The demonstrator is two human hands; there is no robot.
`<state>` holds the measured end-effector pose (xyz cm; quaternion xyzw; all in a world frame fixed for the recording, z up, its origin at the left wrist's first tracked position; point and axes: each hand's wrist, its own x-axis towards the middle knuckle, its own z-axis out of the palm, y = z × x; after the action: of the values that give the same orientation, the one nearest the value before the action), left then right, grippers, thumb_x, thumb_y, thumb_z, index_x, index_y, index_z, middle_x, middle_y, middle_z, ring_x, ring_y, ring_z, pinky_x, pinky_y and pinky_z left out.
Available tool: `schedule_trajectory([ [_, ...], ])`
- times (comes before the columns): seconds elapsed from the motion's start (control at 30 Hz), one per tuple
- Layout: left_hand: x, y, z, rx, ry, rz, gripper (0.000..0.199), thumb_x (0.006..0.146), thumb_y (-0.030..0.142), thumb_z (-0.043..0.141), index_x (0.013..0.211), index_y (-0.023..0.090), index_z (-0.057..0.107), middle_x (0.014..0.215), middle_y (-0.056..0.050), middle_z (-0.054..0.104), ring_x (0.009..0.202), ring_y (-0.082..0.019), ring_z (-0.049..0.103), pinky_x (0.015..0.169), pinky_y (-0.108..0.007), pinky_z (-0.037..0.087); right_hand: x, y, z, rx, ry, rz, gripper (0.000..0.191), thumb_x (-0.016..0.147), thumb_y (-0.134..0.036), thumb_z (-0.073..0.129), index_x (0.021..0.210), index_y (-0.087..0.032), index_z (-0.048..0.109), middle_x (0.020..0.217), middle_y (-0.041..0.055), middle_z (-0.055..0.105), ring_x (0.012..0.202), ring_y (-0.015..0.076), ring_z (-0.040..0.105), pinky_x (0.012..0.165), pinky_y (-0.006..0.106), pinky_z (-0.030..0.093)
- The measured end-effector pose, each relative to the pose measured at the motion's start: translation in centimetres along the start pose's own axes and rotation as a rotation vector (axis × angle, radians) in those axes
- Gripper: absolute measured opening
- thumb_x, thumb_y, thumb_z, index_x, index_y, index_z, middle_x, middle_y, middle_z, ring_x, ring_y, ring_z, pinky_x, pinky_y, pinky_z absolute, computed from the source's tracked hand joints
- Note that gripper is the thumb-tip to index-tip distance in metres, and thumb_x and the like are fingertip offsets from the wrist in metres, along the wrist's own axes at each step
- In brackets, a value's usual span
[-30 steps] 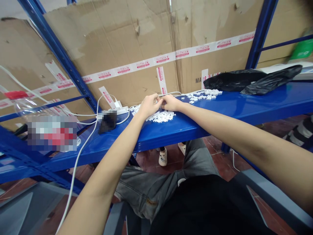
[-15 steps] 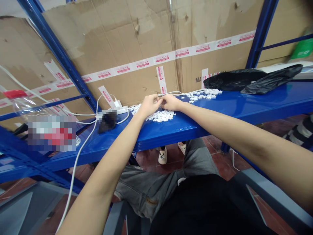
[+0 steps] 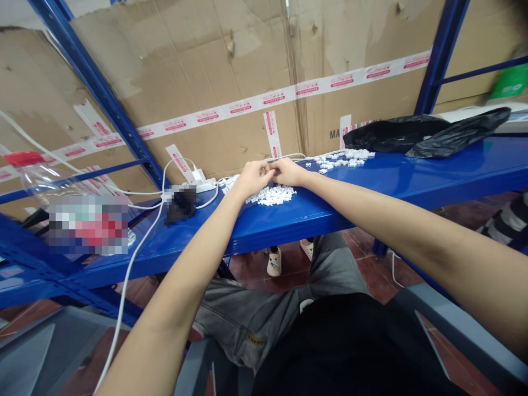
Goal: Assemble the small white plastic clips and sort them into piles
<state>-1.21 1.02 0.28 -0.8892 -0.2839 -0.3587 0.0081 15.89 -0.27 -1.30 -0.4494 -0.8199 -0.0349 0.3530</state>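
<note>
Over the heap of small white plastic pieces, my hands meet.
Left and right fingertips pinch together; their grip I cannot tell.

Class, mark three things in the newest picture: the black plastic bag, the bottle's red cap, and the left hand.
Black plastic bag [image 3: 457, 135]: head view, on its crumpled right-hand part.
Red cap [image 3: 25, 159]: head view, on its side.
Left hand [image 3: 251, 178]: head view, on its back.

Around you, seemingly a small workshop: blue metal shelf bench, taped cardboard, heaped small white parts.
</note>
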Motion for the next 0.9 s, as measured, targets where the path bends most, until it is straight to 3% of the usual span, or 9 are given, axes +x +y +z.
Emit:
schedule_trajectory([
  [0.17,0.0,0.1,0.1,-0.032,-0.013,-0.007,0.023,0.083,0.032,0.063,0.067,0.016,0.059,0.058,0.000,0.055,0.059,-0.015,0.049,0.059,-0.028,0.033,0.0,0.0,-0.1,0.001,-0.012,0.003,0.020,0.068,-0.004,0.055,0.080,-0.013,0.069,0.077,0.0045,0.068,0.074,0.0183,0.058,0.070,0.028,0.040],
  [0.4,0.1,0.3,0.3,-0.241,0.003,-0.097,0.020,0.083,0.033,0.064,0.075,0.016,0.060,0.054,0.002,0.052,0.052,-0.013,0.045,0.055,-0.026,0.033,-0.1,-0.4,-0.2,-0.031,-0.004,0.057,0.013,0.067,-0.005,0.058,0.073,-0.014,0.064,0.068,0.0009,0.062,0.069,0.0164,0.055,0.062,0.026,0.035],
  [0.73,-0.5,1.0,-0.6,0.080,-0.082,0.008,0.030,0.088,0.043,0.059,0.075,0.016,0.065,0.067,-0.004,0.061,0.062,-0.016,0.050,0.061,-0.029,0.035,-0.1,-0.1,-0.1,0.025,-0.013,-0.016,0.029,0.068,-0.001,0.054,0.086,-0.012,0.074,0.087,0.0057,0.074,0.085,0.0207,0.066,0.077,0.028,0.045],
  [0.9,-0.6,1.5,-0.9,0.180,-0.138,-0.020,0.034,0.091,0.046,0.053,0.078,0.017,0.067,0.076,-0.006,0.067,0.068,-0.019,0.055,0.065,-0.032,0.038,-0.1,0.0,-0.3,-0.087,0.008,0.106,0.024,0.072,-0.006,0.058,0.088,-0.012,0.075,0.084,0.0073,0.073,0.082,0.0207,0.065,0.075,0.029,0.047],
])
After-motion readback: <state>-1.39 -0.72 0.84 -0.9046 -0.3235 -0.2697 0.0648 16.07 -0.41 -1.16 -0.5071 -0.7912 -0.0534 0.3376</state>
